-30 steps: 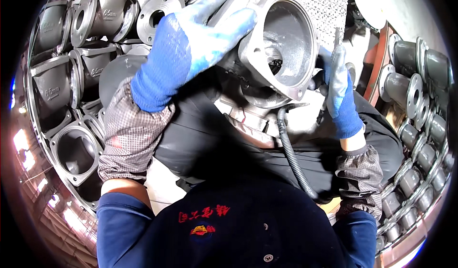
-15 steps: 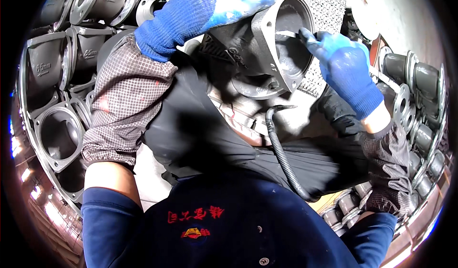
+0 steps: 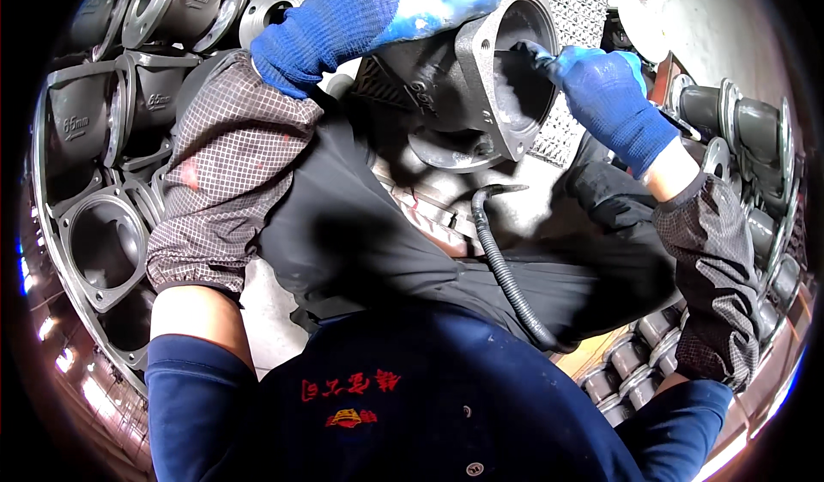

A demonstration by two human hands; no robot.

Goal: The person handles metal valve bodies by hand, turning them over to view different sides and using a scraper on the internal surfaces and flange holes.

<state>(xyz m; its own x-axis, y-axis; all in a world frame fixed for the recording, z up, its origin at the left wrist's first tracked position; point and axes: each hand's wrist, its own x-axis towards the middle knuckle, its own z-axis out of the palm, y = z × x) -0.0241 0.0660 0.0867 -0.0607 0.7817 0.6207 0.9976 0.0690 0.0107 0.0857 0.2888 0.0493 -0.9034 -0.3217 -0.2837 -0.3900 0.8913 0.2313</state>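
Gripping a grey cast-metal flanged housing [image 3: 446,78] from above, blue-gloved left hand [image 3: 360,18] has fingers curled over its rim. Right hand [image 3: 609,104], fingers pinched on a thin tool, reaches into the housing's round opening, approx. chest height.

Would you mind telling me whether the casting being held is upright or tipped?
Tipped: the left hand holds the casting with its flanged opening facing sideways toward the right hand.

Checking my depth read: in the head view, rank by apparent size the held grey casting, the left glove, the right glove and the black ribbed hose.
1. Grey casting, largest.
2. Left glove and right glove: alike, unranked.
3. Black ribbed hose: long but thin, smallest in area.
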